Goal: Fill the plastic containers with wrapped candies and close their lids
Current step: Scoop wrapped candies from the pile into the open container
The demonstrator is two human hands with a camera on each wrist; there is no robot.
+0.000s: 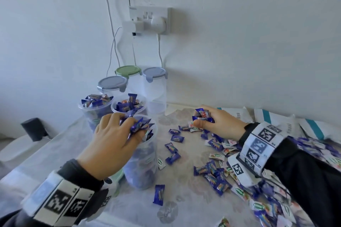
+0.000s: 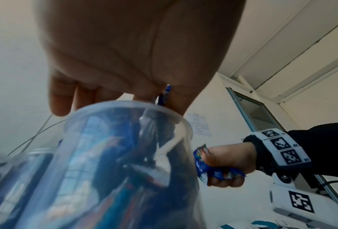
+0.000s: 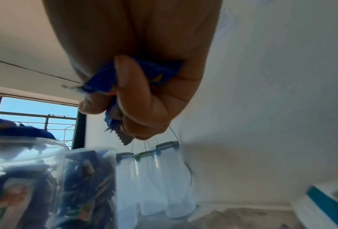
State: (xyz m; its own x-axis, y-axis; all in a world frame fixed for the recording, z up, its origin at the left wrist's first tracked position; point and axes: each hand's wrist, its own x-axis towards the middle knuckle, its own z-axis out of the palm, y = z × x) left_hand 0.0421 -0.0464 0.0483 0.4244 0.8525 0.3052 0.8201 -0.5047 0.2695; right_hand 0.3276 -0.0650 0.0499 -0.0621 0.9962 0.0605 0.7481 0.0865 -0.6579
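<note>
Three lidless clear containers stand at the table's left, each heaped with blue wrapped candies. Over the mouth of the nearest container my left hand grips a bunch of candies, fingers curled down into the rim; from below, that container fills the left wrist view. To its right, above the table, my right hand clutches a fistful of candies, seen close in the right wrist view as blue wrappers between curled fingers. Loose candies lie scattered across the table.
Three lidded, empty containers stand against the wall: grey lid, green lid, grey-blue lid. Cables hang from a wall socket above them. White bags with teal stripes lie at the right rear. A green lid lies beside the nearest container.
</note>
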